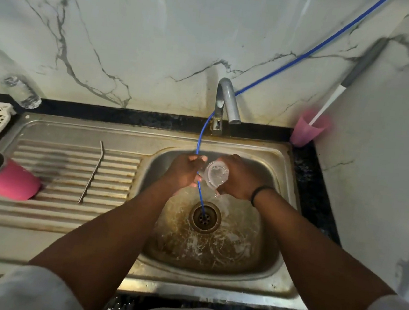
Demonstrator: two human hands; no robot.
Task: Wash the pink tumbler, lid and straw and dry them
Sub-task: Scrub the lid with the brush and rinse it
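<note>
Over the sink basin (267, 252), just in front of the tap (226, 101), both hands work on the clear lid (216, 174). The right hand (237, 177) curls its fingers round the lid's far side; the left hand (184, 170) grips the thin blue hose (204, 132), fingertips touching the lid. Left of the basin, on the ribbed drainboard (63, 190), lie the metal straw (92, 172) and the pink tumbler (6, 178), on its side.
</note>
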